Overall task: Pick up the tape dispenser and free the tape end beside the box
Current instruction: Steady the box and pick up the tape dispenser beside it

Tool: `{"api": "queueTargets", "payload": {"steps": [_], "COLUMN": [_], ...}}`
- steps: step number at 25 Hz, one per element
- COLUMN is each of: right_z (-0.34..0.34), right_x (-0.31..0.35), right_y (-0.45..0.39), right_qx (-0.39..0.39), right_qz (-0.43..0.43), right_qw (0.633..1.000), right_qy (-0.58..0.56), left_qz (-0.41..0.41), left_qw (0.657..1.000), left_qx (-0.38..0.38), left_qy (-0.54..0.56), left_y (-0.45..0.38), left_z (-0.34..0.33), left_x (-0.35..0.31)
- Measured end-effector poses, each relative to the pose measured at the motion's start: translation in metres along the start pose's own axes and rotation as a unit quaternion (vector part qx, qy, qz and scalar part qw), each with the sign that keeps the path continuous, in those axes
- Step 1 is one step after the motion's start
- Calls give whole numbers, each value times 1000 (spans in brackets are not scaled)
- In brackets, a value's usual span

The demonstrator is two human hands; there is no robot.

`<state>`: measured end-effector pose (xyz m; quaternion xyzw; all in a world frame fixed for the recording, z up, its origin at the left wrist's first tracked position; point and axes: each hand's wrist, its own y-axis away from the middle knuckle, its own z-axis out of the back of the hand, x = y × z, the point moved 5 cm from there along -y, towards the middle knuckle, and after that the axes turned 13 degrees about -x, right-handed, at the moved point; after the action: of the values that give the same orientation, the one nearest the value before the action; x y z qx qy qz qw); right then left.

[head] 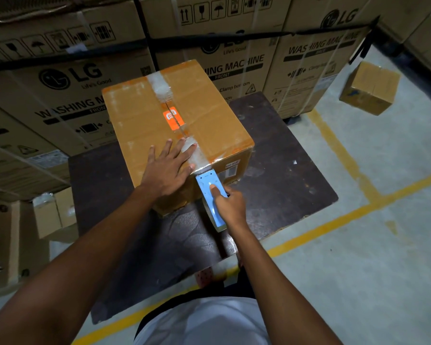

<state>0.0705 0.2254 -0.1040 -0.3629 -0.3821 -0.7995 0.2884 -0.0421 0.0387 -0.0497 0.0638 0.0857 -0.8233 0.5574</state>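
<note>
- The left hand (pixel 168 170) lies flat, fingers spread, on top of the box (pixel 177 125) standing on the dark desk (pixel 284 175).
- The right hand (pixel 228 205) grips the blue tape dispenser (pixel 210 195), its toothed edge against the box's near top edge, on the clear tape (pixel 194 158).

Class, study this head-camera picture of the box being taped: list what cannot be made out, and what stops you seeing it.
- Tape roll: head view, hidden under the blue tape dispenser and the right hand.
- Free tape end: lost against glare at the box edge.
- Small label on the box's near side: print too small.
- Left hand palm: pressed flat on the lid, covering the tape beneath.
</note>
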Motion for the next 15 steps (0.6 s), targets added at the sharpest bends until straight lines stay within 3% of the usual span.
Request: {"api": "queueTargets", "payload": {"steps": [10, 15], "right_z": [3, 3], "right_x": [5, -1], "right_y": [5, 6], "right_qx": [21, 36], "right_qz": [-32, -93], "right_qw": [999, 993], "right_qy": [-29, -56], "left_qz": [0, 0], "left_qw": [1000, 1000], "left_qx": [5, 8], "left_qy": [-8, -7], "left_y": [0, 0], "left_z": [2, 1], "left_x": [-1, 0]}}
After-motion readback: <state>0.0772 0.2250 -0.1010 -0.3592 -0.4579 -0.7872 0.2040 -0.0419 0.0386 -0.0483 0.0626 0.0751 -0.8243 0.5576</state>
